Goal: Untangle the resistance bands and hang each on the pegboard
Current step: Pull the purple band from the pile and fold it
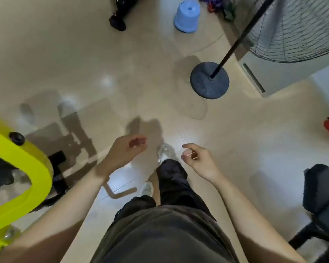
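Hands first: I see the left hand [128, 149] and right hand [197, 158] loosely curled over the floor [122, 73], gripping nothing, while the tangled resistance bands [214, 3] lie well apart at the far edge, just beside a blue plastic stool [187, 16].

The glossy beige floor [141, 82] carries a round black fan base [209, 80] beyond the right grip [196, 158], a blue stool [187, 16] farther past it, a yellow frame [17, 162] left of the left grip [127, 150], and a black bench [321, 188] right of the right grip.
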